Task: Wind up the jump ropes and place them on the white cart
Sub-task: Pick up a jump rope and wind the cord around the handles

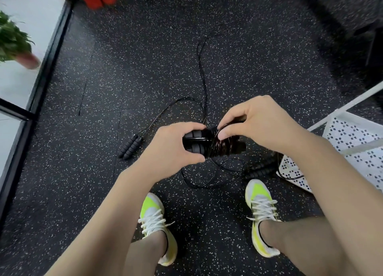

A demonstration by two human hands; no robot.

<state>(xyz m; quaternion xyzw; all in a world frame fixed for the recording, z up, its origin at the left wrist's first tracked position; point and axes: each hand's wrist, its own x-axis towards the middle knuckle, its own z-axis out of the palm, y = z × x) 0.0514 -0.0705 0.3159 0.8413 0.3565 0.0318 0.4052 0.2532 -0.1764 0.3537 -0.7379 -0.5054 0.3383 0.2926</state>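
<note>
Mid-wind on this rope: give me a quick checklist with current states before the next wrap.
1. Left hand grips the paired handles: ok.
2. Right hand pinches the cord at the coil: ok.
3. Coil sits tight on the handles: ok.
4. Loose cord trailing on the floor is knot-free: cannot tell.
5. Second rope wound: not ok, it lies on the floor.
6. White cart within reach at the right: ok.

No readable text in view.
I am looking for lettering and finding none: no brand is showing on my shoes (157, 224), no label on the black rope handles (195, 144) I am holding, and the white cart (352, 135) is carrying only a dotted pattern.
</note>
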